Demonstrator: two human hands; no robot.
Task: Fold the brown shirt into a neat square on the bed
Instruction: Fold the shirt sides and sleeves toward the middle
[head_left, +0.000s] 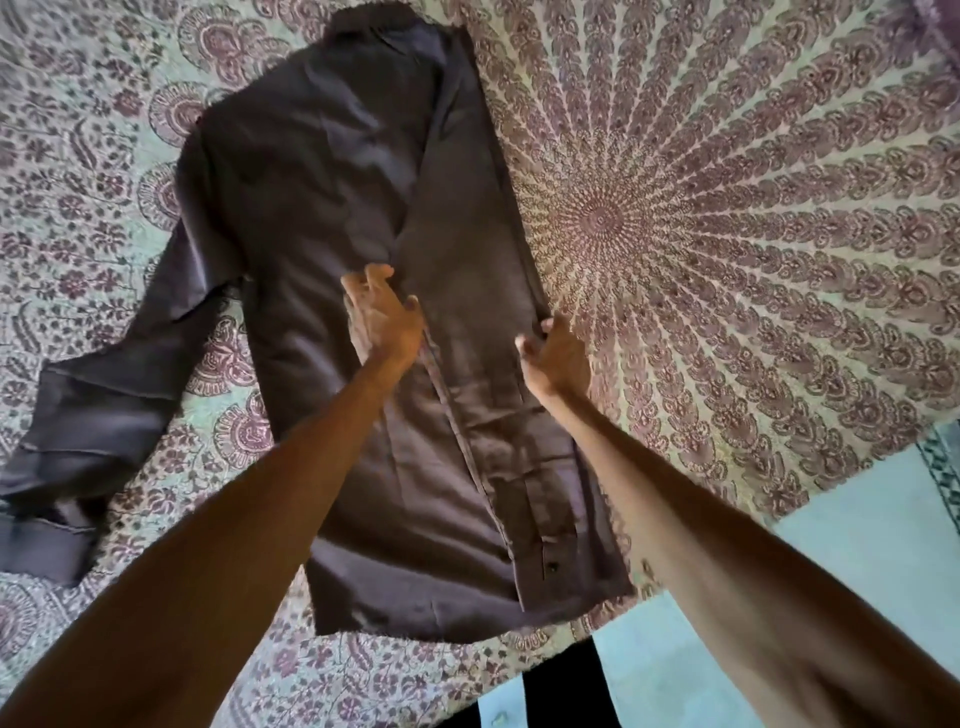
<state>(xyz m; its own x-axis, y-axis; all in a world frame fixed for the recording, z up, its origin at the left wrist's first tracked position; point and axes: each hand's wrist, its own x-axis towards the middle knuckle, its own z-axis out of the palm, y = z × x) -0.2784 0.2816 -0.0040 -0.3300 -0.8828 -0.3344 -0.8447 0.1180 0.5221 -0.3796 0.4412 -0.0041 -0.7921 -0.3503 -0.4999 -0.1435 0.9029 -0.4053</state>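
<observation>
The brown shirt (322, 218) lies lengthwise on the bed, collar at the far end and hem near me. Its right side is folded over the body, with the button placket running down the near right part. One long sleeve stretches out to the left, its cuff at the left edge. My left hand (384, 317) rests on the middle of the shirt at the inner edge of the folded panel, fingers slightly bent on the cloth. My right hand (553, 358) is at the shirt's right edge, fingers curled on the fold there.
A patterned bedspread (727, 234) with a round purple mandala design covers the bed. The bed's near right corner ends at a pale blue floor (857, 545). Something dark stands by the bed edge at the bottom middle.
</observation>
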